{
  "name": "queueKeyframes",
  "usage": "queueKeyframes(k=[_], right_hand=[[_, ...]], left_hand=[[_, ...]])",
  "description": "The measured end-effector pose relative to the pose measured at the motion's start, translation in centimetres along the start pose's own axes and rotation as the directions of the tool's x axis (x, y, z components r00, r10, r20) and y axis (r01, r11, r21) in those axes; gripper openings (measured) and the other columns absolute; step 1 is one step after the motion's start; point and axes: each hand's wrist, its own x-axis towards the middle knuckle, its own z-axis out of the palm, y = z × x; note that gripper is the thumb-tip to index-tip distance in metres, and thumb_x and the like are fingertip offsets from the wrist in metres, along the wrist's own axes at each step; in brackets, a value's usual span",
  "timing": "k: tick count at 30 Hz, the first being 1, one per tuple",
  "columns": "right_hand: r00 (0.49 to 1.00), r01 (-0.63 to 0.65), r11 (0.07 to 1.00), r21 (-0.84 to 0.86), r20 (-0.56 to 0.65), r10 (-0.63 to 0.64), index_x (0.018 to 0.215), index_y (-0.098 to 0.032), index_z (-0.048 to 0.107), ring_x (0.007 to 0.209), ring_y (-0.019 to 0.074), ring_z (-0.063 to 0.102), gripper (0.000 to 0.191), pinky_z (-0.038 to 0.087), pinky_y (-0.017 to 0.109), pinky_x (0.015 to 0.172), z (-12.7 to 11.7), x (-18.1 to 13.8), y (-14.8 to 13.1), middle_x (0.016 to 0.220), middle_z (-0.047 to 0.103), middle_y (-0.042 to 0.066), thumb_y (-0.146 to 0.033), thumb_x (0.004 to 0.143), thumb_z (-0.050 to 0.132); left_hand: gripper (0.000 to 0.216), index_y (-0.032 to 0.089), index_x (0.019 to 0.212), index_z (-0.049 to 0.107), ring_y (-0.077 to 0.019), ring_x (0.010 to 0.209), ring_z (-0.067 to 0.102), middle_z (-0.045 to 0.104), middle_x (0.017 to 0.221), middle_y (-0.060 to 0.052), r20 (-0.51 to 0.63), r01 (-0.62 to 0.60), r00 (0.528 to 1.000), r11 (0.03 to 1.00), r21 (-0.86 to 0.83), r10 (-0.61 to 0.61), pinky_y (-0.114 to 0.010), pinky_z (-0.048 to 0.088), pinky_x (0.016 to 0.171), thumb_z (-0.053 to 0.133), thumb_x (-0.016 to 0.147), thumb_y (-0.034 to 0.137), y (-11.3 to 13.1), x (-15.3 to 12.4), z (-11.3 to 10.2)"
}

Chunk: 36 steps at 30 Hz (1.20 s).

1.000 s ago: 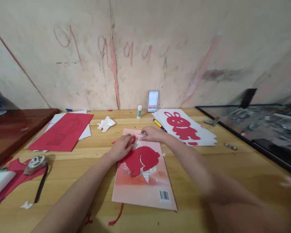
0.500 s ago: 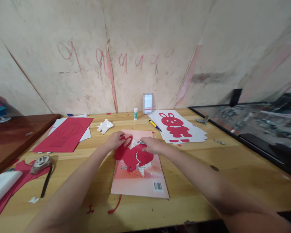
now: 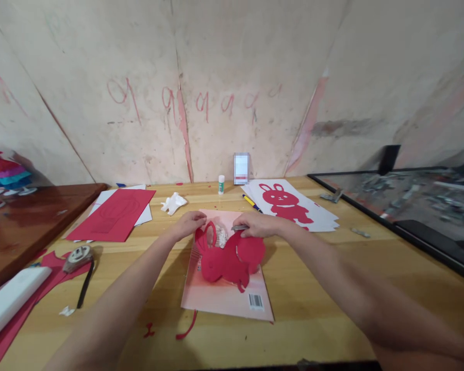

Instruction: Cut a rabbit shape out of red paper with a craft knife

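Observation:
A red paper rabbit cut-out [image 3: 226,264], with looped ears and a curved slit in its body, is held over a pink booklet [image 3: 224,304]. My left hand [image 3: 190,224] pinches near the tip of its ears at upper left. My right hand [image 3: 260,225] is closed at the upper edge of the rabbit's rear. From those right fingers a slim grey metal tool [image 3: 239,227] points left; its exact kind is unclear. White printed paper [image 3: 221,238] shows behind the cut-out. The right fingertips are partly hidden.
White sheets with a red rabbit figure [image 3: 282,201] lie back right beside a yellow-blue pen [image 3: 252,203]. A glue stick [image 3: 221,184] and phone [image 3: 241,168] stand behind. Red sheets [image 3: 116,216], crumpled tissue [image 3: 174,203] and a tape measure [image 3: 78,257] lie left. Red scraps [image 3: 187,327] lie in front.
The cut-out has been spread and shifted right and toward me, showing its whole rabbit outline. My right hand has moved right with it. The view has shifted slightly.

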Motion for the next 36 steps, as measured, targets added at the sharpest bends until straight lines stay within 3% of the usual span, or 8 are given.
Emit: queueKeyframes(k=[5,14,19,23,27,31,34,36], right_hand=[[0.990,-0.049,0.982,-0.184,0.119,0.072,0.076,-0.020,0.066,0.067,0.0133,0.053,0.013,0.031,0.022,0.055,-1.4,1.9,0.7,0.071,0.061,-0.001,-0.010,0.068,0.061],[0.975,-0.026,0.933,-0.358,0.195,0.102,0.079,-0.023,0.072,0.072,0.0173,0.059,0.021,0.034,0.025,0.058,-1.8,5.7,-0.2,0.076,0.068,0.002,-0.011,0.064,0.064],[0.986,-0.030,0.915,-0.402,0.136,0.093,0.090,-0.023,0.071,0.085,0.0213,0.062,0.024,0.038,0.028,0.066,-1.7,6.7,0.1,0.089,0.070,0.006,-0.014,0.071,0.061],[0.990,-0.123,0.920,-0.371,-0.112,0.088,0.109,-0.020,0.063,0.107,0.0253,0.055,0.028,0.041,0.031,0.078,-0.7,6.4,0.3,0.111,0.063,0.012,-0.025,0.082,0.058],[0.966,-0.216,0.961,-0.174,-0.183,0.184,0.108,-0.014,0.055,0.094,0.0254,0.059,0.032,0.041,0.032,0.072,1.2,4.7,-0.6,0.105,0.064,0.015,-0.037,0.092,0.041],[0.977,-0.211,0.977,0.034,-0.019,0.212,0.100,-0.016,0.053,0.082,0.0202,0.060,0.027,0.038,0.028,0.063,2.9,3.5,-1.9,0.097,0.064,0.011,-0.037,0.093,0.037],[0.970,-0.242,0.949,0.203,0.071,0.233,0.094,-0.018,0.053,0.077,0.0159,0.058,0.020,0.037,0.025,0.060,3.6,3.4,-2.9,0.093,0.064,0.007,-0.030,0.093,0.037],[0.963,-0.268,0.932,0.243,0.086,0.255,0.087,-0.018,0.054,0.073,0.0148,0.057,0.017,0.035,0.024,0.057,4.0,3.5,-3.6,0.088,0.064,0.006,-0.026,0.091,0.039]], left_hand=[[0.038,0.012,0.093,0.064,-0.0136,0.062,0.062,0.069,0.077,-0.006,0.092,0.098,0.992,0.978,-0.183,-0.082,-0.023,0.044,0.054,0.061,0.079,0.047,-0.1,-0.8,0.9],[0.048,0.012,0.091,0.064,-0.0121,0.056,0.056,0.064,0.067,-0.002,0.036,0.089,0.996,0.975,-0.205,-0.084,-0.022,0.040,0.051,0.078,0.061,0.046,-1.3,-0.8,2.2],[0.036,0.012,0.083,0.068,-0.0158,0.065,0.060,0.066,0.071,-0.004,0.011,-0.002,1.000,0.997,-0.078,0.003,-0.024,0.043,0.057,0.073,0.066,0.043,-2.1,-0.7,2.5],[0.029,0.013,0.091,0.070,-0.0177,0.067,0.061,0.068,0.076,-0.006,-0.053,-0.069,0.996,0.995,0.071,0.073,-0.026,0.046,0.060,0.064,0.075,0.038,-2.8,-1.3,2.5],[0.023,0.016,0.098,0.069,-0.0209,0.080,0.064,0.070,0.091,-0.009,-0.101,-0.161,0.977,0.964,0.212,0.186,-0.033,0.051,0.075,0.058,0.081,0.027,-3.3,-3.1,1.9],[0.030,0.022,0.107,0.067,-0.0208,0.113,0.057,0.065,0.116,-0.007,-0.005,-0.370,0.922,0.882,0.291,0.388,-0.040,0.044,0.100,0.048,0.085,0.013,-3.7,-4.8,1.3],[0.033,0.018,0.117,0.062,-0.0213,0.120,0.054,0.060,0.126,-0.011,0.119,-0.602,0.778,0.678,0.422,0.617,-0.041,0.046,0.101,0.044,0.089,0.014,-4.1,-5.4,1.3],[0.032,0.016,0.120,0.060,-0.0216,0.122,0.053,0.060,0.127,-0.012,0.166,-0.652,0.726,0.591,0.475,0.667,-0.040,0.046,0.101,0.044,0.092,0.017,-4.5,-5.6,1.4]])
